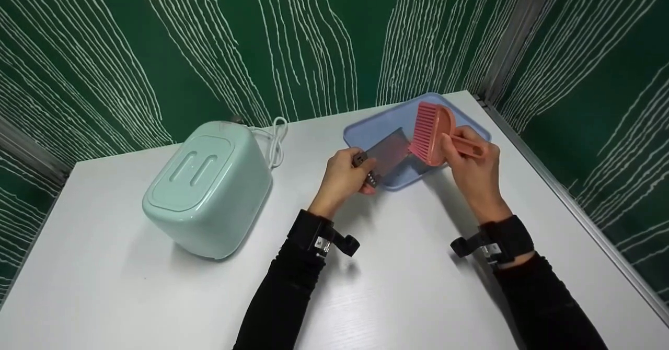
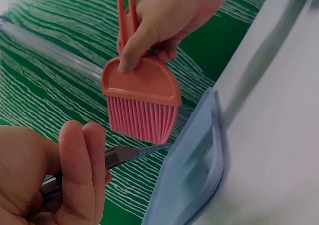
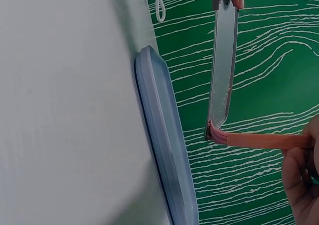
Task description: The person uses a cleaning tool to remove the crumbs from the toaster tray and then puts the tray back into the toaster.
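Note:
My left hand [image 1: 342, 175] grips the dark end of a flat metal crumb tray [image 1: 389, 152], which is tilted over a blue plastic tray [image 1: 360, 125]. Small crumbs cling to its surface in the right wrist view, where the crumb tray [image 3: 223, 70] shows raised side edges. With thumb and fingers my right hand [image 1: 478, 175] holds the handle of a small orange brush [image 1: 441, 133]. The brush's pink bristles [image 2: 142, 118] bend against the far end of the crumb tray. A few specks [image 2: 207, 160] lie in the blue tray.
A mint-green toaster [image 1: 209, 188] with its lid on stands left of my hands on the white table [image 1: 397, 287]. Its white cord [image 1: 277, 143] lies coiled behind it. Green walls [image 1: 313, 42] with white lines border the back and right side.

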A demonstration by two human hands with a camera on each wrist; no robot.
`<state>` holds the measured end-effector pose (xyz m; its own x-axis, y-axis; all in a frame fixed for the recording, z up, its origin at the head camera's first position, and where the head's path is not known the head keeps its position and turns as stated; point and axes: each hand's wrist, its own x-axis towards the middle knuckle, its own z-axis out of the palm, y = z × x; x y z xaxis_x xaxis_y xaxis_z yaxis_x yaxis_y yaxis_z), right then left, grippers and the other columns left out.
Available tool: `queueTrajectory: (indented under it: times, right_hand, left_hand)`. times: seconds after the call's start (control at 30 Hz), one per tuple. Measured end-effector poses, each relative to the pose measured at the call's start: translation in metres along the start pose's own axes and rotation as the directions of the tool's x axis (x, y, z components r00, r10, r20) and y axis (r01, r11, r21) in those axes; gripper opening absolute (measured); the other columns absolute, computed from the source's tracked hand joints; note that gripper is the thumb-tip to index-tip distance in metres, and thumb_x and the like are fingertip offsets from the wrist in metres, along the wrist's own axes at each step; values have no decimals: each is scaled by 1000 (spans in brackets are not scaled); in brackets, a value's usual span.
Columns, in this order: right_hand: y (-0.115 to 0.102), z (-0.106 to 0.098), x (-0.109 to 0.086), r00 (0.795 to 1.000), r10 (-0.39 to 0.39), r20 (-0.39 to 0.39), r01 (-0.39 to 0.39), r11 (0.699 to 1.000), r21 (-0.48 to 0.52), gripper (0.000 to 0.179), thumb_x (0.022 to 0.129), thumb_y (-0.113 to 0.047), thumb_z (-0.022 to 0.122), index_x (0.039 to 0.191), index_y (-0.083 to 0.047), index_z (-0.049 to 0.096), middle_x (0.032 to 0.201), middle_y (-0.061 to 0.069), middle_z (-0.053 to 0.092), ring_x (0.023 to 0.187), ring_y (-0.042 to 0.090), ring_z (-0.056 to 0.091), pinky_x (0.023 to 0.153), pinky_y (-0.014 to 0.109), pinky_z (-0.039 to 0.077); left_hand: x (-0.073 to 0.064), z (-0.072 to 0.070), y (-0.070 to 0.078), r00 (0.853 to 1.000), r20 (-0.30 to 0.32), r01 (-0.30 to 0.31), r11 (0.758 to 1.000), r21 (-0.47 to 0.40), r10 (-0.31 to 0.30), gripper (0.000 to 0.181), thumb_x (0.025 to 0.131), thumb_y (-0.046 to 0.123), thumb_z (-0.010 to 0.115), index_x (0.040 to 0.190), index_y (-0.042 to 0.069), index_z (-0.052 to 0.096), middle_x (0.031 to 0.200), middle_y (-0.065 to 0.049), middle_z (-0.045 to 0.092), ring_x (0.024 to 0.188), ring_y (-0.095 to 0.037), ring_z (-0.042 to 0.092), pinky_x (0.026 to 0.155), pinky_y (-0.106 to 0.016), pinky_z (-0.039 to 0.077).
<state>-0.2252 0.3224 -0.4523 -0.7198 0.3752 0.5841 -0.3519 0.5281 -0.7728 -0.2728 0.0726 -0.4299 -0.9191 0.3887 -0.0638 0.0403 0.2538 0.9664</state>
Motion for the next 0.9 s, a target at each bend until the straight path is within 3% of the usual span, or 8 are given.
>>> queueTrajectory:
  times: [0.5,0.63,0.77,0.9]
  right_hand:
    - [-1,-3,1,1000,-24,-9,24,1000,-14,17,101,-14,76,107,1,78,95,17,81,71,-5,64,60,6,48]
    - [-2,-4,2,999,-29,-17,28,999,-19,17,101,-14,75,107,1,78,94,17,81,71,-5,63,60,6,47]
    - [-5,-5,2,999,-30,-28,29,1000,-7,17,102,-15,75,109,1,78,95,17,81,72,-4,64,63,6,50]
    - [-10,-5,3,999,-24,-45,25,1000,4,18,103,-17,74,109,-1,78,96,14,80,74,-2,68,66,7,54]
  left_hand:
    - [1,0,-1,1000,2,6,1000,10,-6,16,108,13,65,95,3,64,73,-5,67,47,-8,66,54,-28,65]
    - [1,0,-2,1000,-8,5,1000,20,-5,16,108,13,66,95,3,64,73,-5,67,47,-7,66,56,-32,66]
    - [2,0,-2,1000,-14,7,1000,25,-7,16,108,13,66,96,3,64,72,-5,66,47,-8,66,65,-45,69]
    - [2,1,-3,1000,-15,10,1000,25,-10,16,108,13,66,96,3,64,72,-5,66,47,-8,65,60,-38,68]
